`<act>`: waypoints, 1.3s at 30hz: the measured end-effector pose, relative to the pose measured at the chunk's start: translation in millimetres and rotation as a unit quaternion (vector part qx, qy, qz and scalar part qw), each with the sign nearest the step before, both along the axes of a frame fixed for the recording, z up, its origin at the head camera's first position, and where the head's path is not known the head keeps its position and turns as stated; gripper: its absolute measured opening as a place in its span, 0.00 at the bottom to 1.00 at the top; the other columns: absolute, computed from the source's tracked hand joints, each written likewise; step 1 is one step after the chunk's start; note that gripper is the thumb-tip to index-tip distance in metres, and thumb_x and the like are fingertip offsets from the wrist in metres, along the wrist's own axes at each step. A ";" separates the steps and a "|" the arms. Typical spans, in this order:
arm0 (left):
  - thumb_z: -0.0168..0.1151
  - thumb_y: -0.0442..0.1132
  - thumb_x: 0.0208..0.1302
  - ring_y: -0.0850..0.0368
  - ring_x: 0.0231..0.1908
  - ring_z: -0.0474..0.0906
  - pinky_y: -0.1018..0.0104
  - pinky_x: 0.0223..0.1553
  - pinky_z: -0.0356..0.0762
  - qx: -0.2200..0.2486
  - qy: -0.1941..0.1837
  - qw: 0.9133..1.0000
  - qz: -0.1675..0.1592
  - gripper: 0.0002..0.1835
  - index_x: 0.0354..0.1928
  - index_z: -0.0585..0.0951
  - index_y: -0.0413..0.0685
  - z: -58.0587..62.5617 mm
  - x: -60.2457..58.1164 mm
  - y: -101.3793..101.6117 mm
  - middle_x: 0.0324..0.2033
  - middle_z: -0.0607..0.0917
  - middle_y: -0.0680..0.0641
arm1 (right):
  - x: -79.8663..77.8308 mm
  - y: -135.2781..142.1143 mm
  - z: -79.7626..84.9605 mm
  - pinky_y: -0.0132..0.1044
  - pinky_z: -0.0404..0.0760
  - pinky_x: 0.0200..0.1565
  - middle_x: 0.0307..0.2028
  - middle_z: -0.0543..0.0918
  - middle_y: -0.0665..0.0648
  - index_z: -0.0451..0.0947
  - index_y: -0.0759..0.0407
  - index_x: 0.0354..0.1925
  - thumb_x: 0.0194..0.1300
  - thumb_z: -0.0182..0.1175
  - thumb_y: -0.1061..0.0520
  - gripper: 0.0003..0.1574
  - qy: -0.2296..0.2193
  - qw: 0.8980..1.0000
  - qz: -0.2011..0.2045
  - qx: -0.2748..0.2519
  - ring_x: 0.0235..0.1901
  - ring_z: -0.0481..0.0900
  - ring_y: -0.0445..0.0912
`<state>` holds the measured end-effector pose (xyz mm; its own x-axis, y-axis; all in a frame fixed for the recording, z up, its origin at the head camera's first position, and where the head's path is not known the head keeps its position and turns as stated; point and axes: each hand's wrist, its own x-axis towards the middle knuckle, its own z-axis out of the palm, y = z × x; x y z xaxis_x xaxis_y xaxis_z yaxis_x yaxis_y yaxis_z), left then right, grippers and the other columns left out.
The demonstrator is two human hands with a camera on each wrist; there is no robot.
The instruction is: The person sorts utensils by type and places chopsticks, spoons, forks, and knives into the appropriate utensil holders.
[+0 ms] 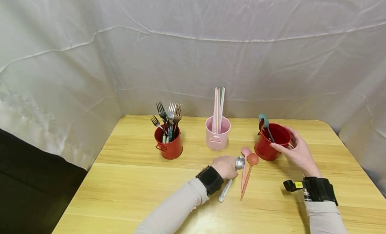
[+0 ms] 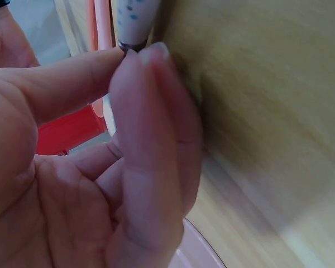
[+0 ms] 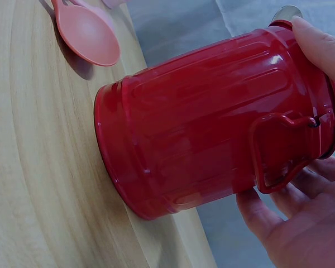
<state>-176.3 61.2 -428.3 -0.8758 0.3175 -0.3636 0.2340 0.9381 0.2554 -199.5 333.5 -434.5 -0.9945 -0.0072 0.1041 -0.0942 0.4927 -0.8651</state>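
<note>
My left hand [image 1: 225,167] pinches a metal spoon [image 1: 240,163] just where its speckled white handle [image 2: 135,22] begins, low over the table. Beside it lie a pink spoon [image 1: 245,151] and an orange spoon [image 1: 252,159], bowls pointing away from me. On the right, my right hand [image 1: 297,152] grips the rim of a red bucket [image 1: 266,149], thumb at the near side and fingers round the far side. The bucket stands on the table, with a teal spoon [image 1: 264,119] and a darker spoon [image 1: 261,124] leaning in it.
A second red bucket [image 1: 173,151], full of several forks [image 1: 171,110], stands at the left. Between the two red buckets is a pink bucket [image 1: 217,142] with several pastel sticks [image 1: 218,106]. A pale curtain [image 1: 193,66] hangs behind the wooden table [image 1: 126,180].
</note>
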 end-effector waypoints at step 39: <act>0.59 0.42 0.68 0.61 0.18 0.71 0.70 0.17 0.67 0.095 0.097 0.990 -0.038 0.22 0.16 0.66 0.54 24.2 -13.7 -6.7 0.16 0.71 0.55 | -0.6 0.5 -0.9 0.10 0.70 0.47 0.71 0.64 0.68 0.49 0.53 0.79 0.67 0.67 0.48 0.53 -0.006 1.000 -0.001 0.009 0.60 0.66 0.41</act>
<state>-190.0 54.5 -404.1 -0.8944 0.4313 -0.1186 0.3633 0.8551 0.3698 -200.2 334.0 -435.4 -0.9957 -0.0075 0.0924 -0.0833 0.5086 -0.8570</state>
